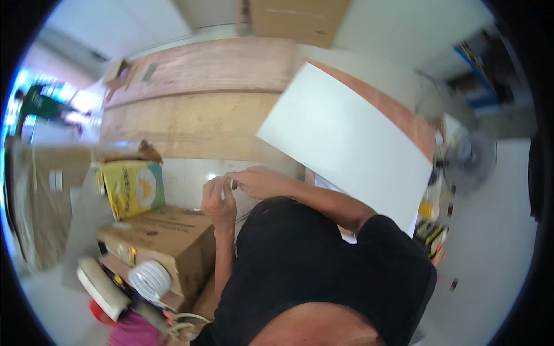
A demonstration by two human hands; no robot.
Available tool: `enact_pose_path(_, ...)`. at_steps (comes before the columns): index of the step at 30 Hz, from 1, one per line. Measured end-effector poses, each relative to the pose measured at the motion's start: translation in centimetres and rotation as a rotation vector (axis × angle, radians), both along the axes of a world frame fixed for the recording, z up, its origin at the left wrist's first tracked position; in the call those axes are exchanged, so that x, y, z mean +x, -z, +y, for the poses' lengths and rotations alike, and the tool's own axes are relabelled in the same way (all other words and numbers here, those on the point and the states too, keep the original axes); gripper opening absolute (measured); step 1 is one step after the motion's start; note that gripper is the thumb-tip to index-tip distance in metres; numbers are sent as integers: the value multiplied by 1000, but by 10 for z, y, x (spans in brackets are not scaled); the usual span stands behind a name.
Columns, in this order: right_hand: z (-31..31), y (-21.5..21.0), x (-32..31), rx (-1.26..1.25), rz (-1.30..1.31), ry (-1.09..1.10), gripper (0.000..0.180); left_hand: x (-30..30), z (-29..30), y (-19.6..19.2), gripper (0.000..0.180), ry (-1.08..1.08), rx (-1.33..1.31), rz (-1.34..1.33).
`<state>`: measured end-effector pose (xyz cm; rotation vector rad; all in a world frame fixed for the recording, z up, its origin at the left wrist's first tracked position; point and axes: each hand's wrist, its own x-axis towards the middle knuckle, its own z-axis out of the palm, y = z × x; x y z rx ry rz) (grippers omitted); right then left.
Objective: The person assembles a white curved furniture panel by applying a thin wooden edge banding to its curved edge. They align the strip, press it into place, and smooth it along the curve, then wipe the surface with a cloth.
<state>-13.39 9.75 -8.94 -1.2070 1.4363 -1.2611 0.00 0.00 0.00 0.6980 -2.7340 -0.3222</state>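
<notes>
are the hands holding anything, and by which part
Cannot be told: the left hand and right hand are close together, anything between them too small or blurred.

Two bare hands meet at the centre of the frame: one left hand (219,203) and one right hand (259,180). Two long wooden boards (190,126) lie at upper left to upper centre. There is one white panel (352,132) right of centre, one fan (466,154) at the right, one yellow package (126,193) at left, one brown carton (167,230) and one white coil (149,281) at lower left, and one other person (43,108) at upper left. The blurred small items at the right cannot be counted.
</notes>
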Motion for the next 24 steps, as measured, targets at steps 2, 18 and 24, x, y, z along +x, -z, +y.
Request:
enact_pose_path(2,67,38,-102,145,212,13,31,-95,53,76,16,32,82,144)
enact_pose_path(18,118,71,-104,579,182,321,32,-170,39,148,10,565,344,-22)
enact_pose_path(24,48,50,-70,448,158,377,38,-137,-29,156,11,490,460,164)
